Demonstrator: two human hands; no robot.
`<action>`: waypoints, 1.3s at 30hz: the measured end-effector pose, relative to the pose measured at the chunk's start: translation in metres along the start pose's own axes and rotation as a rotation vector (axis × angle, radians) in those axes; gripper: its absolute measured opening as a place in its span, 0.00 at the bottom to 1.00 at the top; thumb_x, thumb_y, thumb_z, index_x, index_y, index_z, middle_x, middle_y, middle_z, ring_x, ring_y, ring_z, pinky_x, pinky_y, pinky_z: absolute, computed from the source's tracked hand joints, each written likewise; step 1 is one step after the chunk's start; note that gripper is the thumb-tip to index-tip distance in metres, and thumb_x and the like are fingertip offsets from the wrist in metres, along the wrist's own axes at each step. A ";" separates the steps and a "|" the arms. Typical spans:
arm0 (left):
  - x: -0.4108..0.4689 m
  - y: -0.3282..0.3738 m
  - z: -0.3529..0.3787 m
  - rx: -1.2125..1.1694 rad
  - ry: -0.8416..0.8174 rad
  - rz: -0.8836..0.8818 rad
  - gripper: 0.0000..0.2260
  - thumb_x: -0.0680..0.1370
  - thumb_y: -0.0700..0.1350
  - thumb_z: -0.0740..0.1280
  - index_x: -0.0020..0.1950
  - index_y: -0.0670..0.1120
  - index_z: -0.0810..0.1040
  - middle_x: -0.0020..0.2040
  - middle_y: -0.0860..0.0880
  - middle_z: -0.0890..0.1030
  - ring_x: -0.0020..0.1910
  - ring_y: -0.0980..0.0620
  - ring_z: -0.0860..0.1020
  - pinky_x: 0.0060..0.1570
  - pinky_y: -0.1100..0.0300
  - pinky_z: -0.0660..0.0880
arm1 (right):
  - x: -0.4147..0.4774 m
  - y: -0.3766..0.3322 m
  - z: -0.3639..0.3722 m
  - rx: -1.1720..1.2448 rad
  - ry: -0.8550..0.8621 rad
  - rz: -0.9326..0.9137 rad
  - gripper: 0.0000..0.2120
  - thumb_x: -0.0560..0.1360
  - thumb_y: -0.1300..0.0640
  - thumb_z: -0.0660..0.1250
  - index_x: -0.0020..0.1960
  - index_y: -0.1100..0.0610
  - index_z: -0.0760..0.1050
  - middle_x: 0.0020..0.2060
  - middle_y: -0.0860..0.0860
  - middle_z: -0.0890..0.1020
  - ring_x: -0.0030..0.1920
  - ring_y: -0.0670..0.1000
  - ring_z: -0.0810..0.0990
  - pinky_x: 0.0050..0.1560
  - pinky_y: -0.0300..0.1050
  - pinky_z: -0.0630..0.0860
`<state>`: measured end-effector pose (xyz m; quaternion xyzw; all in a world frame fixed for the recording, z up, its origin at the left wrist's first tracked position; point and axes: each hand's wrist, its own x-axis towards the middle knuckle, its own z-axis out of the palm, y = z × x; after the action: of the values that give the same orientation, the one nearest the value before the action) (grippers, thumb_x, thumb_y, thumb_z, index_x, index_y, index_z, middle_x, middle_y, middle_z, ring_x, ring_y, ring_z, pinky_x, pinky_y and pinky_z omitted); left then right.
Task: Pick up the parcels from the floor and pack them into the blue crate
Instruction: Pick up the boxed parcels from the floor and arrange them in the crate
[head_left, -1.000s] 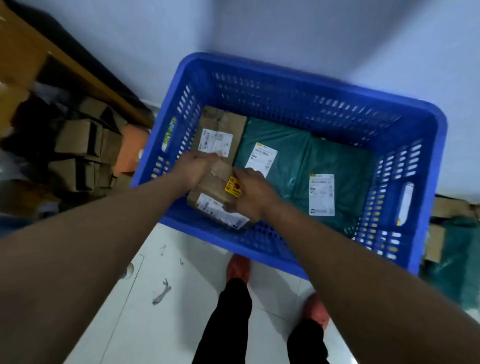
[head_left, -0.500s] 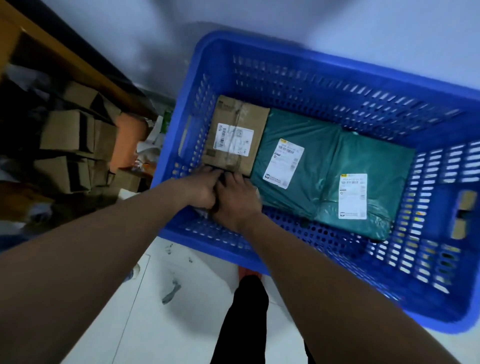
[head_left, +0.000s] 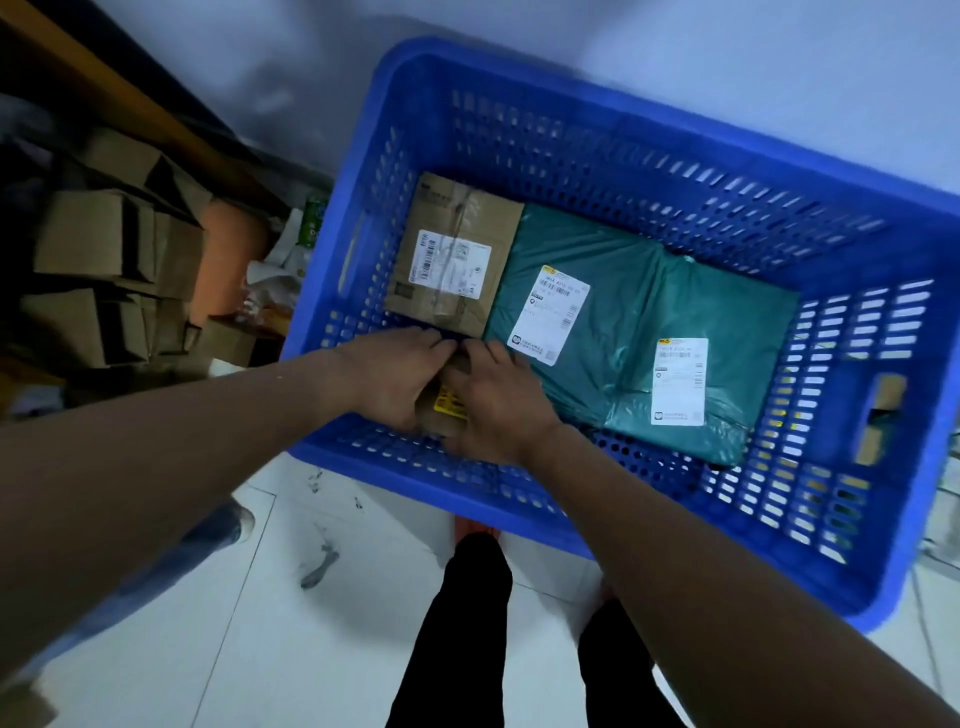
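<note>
A view from above onto a blue crate (head_left: 649, 130) that fills the centre and right of the frame, standing on a pale tiled floor (head_left: 260, 649). Two bare arms reach in from the bottom corners. The left hand (head_left: 387, 376) and right hand (head_left: 498, 402) meet at the crate's lower-left inside corner, both closed around a small cardboard parcel (head_left: 441, 415), one on each side. The hands hide most of it; only a brown strip and a yellow sticker (head_left: 449, 402) show between them.

Just above it in the frame lies a larger brown box (head_left: 457, 249) with a white label. To the right lie two green poly bags (head_left: 623, 312), overlapping, each with a white label.

The held parcel looks light and stiff, likely firm enough to grip by opposite sides as now. The green bags look soft, slick and crinkled, likely to sag, so better taken from beneath or by an edge.

More cardboard boxes (head_left: 104, 270) sit in shadow at the left edge, outside the crate.
</note>
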<state>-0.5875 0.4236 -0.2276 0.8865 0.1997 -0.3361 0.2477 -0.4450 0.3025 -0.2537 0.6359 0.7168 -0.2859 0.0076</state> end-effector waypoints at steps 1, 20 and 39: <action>0.006 0.006 -0.001 -0.035 -0.008 0.011 0.42 0.65 0.64 0.78 0.71 0.47 0.68 0.59 0.48 0.75 0.55 0.49 0.75 0.55 0.55 0.75 | -0.005 0.007 -0.005 0.002 -0.029 0.011 0.39 0.62 0.35 0.73 0.69 0.52 0.74 0.61 0.57 0.74 0.61 0.61 0.71 0.57 0.56 0.73; 0.128 0.189 -0.007 -0.450 -0.011 0.037 0.40 0.62 0.57 0.84 0.69 0.47 0.71 0.61 0.49 0.76 0.57 0.48 0.76 0.54 0.57 0.74 | -0.136 0.167 -0.033 0.078 -0.299 0.252 0.49 0.57 0.43 0.81 0.74 0.49 0.67 0.63 0.54 0.78 0.60 0.59 0.73 0.61 0.49 0.73; 0.172 0.261 0.019 -0.406 0.050 -0.010 0.37 0.65 0.54 0.83 0.67 0.44 0.71 0.61 0.45 0.73 0.61 0.46 0.73 0.57 0.56 0.72 | -0.182 0.224 -0.004 0.130 -0.294 0.233 0.39 0.61 0.46 0.78 0.69 0.51 0.69 0.57 0.55 0.77 0.59 0.60 0.74 0.58 0.56 0.77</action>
<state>-0.3413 0.2375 -0.2800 0.8253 0.2740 -0.2680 0.4147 -0.2042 0.1455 -0.2721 0.6652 0.6095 -0.4185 0.1041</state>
